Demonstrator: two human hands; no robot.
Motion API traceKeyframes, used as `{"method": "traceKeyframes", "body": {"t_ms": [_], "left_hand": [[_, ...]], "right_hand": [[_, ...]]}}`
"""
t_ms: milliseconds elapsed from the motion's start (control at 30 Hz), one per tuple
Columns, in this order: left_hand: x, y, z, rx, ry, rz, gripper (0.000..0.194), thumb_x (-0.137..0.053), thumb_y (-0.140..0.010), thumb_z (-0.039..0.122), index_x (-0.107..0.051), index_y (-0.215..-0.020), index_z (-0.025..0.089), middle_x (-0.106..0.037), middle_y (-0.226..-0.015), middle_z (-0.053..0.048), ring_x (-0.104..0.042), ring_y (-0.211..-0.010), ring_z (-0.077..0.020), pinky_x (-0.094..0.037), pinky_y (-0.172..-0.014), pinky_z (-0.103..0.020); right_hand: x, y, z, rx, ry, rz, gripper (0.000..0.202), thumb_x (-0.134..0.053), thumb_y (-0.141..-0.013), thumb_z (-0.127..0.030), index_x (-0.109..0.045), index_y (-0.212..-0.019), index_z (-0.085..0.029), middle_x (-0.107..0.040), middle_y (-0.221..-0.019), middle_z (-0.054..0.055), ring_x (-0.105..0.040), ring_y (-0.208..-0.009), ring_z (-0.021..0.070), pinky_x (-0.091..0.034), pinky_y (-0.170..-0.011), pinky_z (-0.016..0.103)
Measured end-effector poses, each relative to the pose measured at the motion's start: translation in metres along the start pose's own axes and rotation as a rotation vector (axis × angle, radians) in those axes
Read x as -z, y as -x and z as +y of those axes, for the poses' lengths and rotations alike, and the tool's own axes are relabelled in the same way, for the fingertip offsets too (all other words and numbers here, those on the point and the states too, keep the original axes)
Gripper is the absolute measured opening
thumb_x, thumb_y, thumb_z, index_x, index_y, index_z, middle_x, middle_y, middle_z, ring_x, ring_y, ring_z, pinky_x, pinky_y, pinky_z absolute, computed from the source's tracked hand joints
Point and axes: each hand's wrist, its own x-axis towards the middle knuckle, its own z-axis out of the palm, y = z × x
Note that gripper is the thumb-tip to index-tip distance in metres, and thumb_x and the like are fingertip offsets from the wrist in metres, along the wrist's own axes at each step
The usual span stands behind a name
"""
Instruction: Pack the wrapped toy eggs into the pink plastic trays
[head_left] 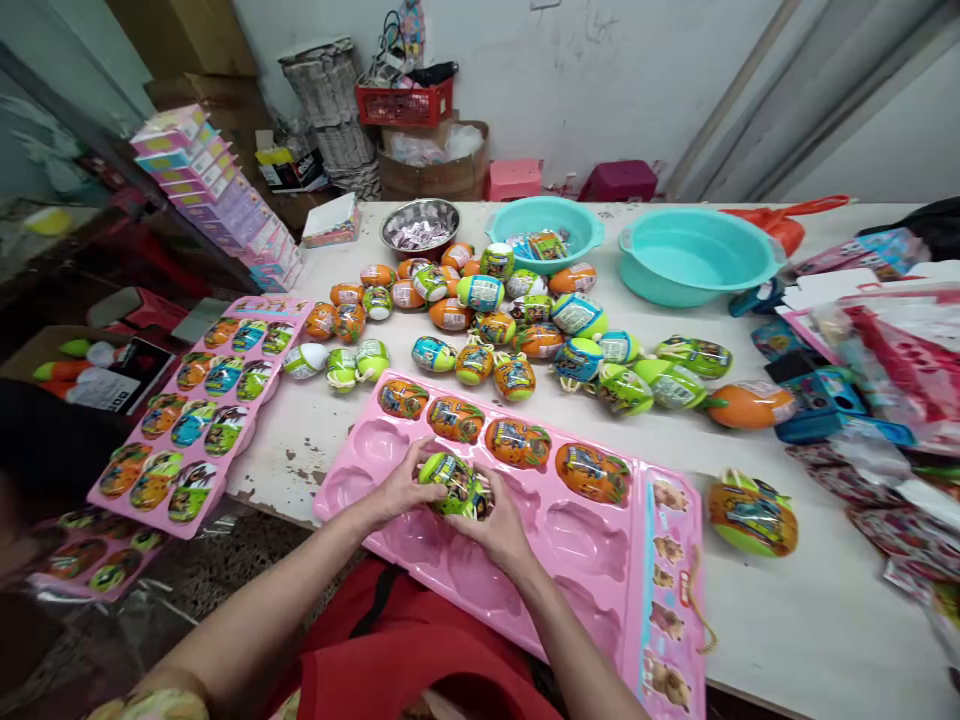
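Note:
Both hands hold one green wrapped egg [450, 484] above a pink moulded tray [349, 455]. My left hand [405, 488] grips the egg's left side, and my right hand [501, 525] has its right end. Along the tray's far row lie several orange eggs [517, 443] in their hollows; the visible hollows nearer me hold none. A printed strip with small animal pictures [667, 615] runs down the tray's right end. Just right of the tray, a green and orange egg [752, 513] rests on the table.
Loose eggs [495, 325] spread behind the tray. Farther back are a metal bowl [420, 228] and two turquoise basins [546, 215] [701, 255]. A filled pink tray [247, 420] stands left, near stacked boxes [217, 200]. Packaging [892, 350] crowds the right.

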Motion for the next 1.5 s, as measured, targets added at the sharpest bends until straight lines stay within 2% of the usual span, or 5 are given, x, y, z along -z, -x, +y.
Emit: {"method": "traceKeyframes", "body": {"t_ms": [333, 500, 967, 1267, 1500], "left_hand": [[0.149, -0.011, 0.002, 0.116, -0.187, 0.34, 0.078, -0.071, -0.071, 0.057, -0.043, -0.136, 0.026, -0.035, -0.15, -0.011, -0.033, -0.138, -0.0303, -0.037, -0.106, -0.04], [0.195, -0.045, -0.002, 0.334, -0.023, 0.019, 0.081, -0.084, -0.055, 0.049, -0.051, -0.123, 0.019, -0.056, -0.129, -0.012, -0.054, -0.117, -0.0294, -0.049, -0.09, -0.036], [0.209, -0.079, -0.026, 0.337, 0.107, 0.134, 0.061, -0.09, -0.038, 0.034, -0.049, -0.08, 0.017, -0.056, -0.066, 0.006, -0.056, -0.058, -0.0115, -0.045, -0.055, -0.022], [0.208, -0.074, -0.022, 0.384, 0.103, 0.007, 0.069, -0.09, -0.041, 0.038, -0.059, -0.097, 0.014, -0.067, -0.084, -0.007, -0.065, -0.074, -0.022, -0.052, -0.068, -0.034], [0.197, -0.083, -0.036, 0.271, -0.028, 0.139, 0.044, -0.083, -0.053, 0.036, -0.057, -0.084, 0.018, -0.061, -0.07, 0.004, -0.059, -0.069, -0.0145, -0.046, -0.06, -0.022]], "right_hand": [[-0.125, -0.078, 0.003, 0.409, 0.342, -0.122, 0.069, -0.077, -0.068, -0.03, -0.045, -0.129, -0.024, -0.055, -0.121, 0.01, -0.051, -0.113, 0.0266, -0.046, -0.094, 0.042], [-0.153, -0.098, 0.029, 0.349, 0.618, -0.105, 0.067, -0.077, -0.072, -0.032, -0.046, -0.131, -0.023, -0.055, -0.125, 0.013, -0.051, -0.116, 0.0302, -0.044, -0.093, 0.047], [-0.162, -0.112, 0.015, 0.107, 0.764, -0.063, 0.065, -0.082, -0.064, -0.036, -0.058, -0.123, -0.023, -0.051, -0.098, 0.008, -0.05, -0.09, 0.0267, -0.048, -0.08, 0.042], [-0.168, -0.095, 0.011, 0.054, 0.745, 0.04, 0.083, -0.084, -0.062, -0.037, -0.047, -0.135, -0.023, -0.05, -0.115, 0.011, -0.045, -0.105, 0.03, -0.042, -0.092, 0.045], [-0.195, -0.091, 0.007, -0.001, 0.841, 0.179, 0.076, -0.085, -0.061, -0.034, -0.052, -0.129, -0.025, -0.052, -0.117, 0.012, -0.044, -0.108, 0.0324, -0.038, -0.093, 0.048]]}}
